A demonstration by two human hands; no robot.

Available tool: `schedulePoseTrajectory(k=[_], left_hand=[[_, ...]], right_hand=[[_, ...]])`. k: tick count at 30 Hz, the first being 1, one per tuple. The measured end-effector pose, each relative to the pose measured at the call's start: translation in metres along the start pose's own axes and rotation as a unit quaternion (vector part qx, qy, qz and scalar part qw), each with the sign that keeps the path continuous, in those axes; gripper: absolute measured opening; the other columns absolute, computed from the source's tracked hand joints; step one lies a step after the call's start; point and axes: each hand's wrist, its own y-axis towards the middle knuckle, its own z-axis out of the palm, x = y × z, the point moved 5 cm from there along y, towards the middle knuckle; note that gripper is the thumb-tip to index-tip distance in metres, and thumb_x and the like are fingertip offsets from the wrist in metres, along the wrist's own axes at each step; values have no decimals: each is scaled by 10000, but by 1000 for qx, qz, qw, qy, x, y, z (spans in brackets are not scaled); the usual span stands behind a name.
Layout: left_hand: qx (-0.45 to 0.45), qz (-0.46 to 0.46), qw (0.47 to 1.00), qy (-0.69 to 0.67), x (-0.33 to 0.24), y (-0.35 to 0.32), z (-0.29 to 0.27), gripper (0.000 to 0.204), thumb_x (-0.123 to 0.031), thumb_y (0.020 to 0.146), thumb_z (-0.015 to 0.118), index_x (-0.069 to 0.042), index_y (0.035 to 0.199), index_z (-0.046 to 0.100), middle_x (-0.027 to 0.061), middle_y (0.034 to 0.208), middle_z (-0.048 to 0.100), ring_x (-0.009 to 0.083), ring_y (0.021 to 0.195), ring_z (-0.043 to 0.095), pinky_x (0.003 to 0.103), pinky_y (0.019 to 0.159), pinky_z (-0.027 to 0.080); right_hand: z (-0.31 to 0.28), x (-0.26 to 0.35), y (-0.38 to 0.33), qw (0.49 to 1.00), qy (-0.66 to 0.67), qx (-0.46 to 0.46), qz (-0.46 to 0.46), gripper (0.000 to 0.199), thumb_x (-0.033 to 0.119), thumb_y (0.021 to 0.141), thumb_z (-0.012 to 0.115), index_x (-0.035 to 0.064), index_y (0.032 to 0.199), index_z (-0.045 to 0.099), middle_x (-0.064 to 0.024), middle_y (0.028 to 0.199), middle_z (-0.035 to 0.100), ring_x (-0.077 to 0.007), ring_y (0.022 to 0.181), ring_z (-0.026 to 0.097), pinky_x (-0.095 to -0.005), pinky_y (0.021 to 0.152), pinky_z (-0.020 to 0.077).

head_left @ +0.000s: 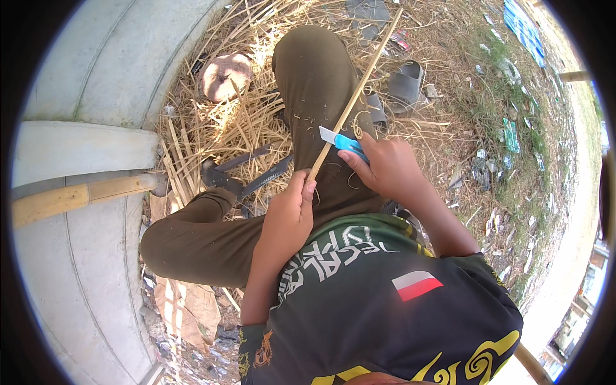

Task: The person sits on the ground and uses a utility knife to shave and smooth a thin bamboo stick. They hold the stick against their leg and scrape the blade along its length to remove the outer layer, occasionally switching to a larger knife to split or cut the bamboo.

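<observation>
Across my raised thigh lies a long, thin bamboo strip [363, 80], slanting up and away to the right. My left hand [292, 208] is closed around its near end. In my right hand [385, 163] is a blue utility knife [350, 145], its blade out and set against the strip a little beyond my left fingers. A thin curled shaving [358, 130] hangs by the strip just above the knife. Small shavings are scattered over my brown trousers [314, 77].
A pale panelled wall [83, 83] with a bamboo pole [90, 197] stands at my left. Heaped bamboo strips and shavings [256, 122] cover the ground, with a rounded brownish lump [226, 77] among them. Grey sandals [405, 83] lie beyond my knee. Litter dots the grass to the right.
</observation>
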Motion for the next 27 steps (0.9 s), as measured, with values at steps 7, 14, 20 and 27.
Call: schedulePoseTrajectory(k=[7,14,20,27], left_hand=[[-4,31,1000,3,-10,24,5,228,-253,1136,449,-32,1153,500,214,693,593,429,656,629,483,621,449],[6,-31,999,-41,5,5,4,230,-259,1132,465,-37,1154,520,200,699,580,403,651,621,457,621,451],[-5,-109,994,-26,24,-43,-8,272,-291,1118,509,-24,1158,539,200,717,587,363,636,606,413,631,458],[-5,-157,987,-20,46,-132,-38,275,-280,1118,521,-16,1168,579,99,693,575,176,601,550,319,598,429]], right_hand=[[3,-3,2,1000,-19,5,12,542,544,1014,620,63,771,563,-135,514,569,-378,468,620,-471,455,482],[12,-1,-2,999,-37,1,26,478,479,1009,657,57,812,549,-139,543,581,-380,478,611,-464,461,470],[14,-4,-4,997,-58,-36,39,522,537,1007,633,75,783,543,-118,521,583,-354,458,623,-453,433,475],[14,-12,-6,995,-47,-61,70,532,542,1031,595,75,780,547,-118,513,578,-356,449,617,-465,425,475]])
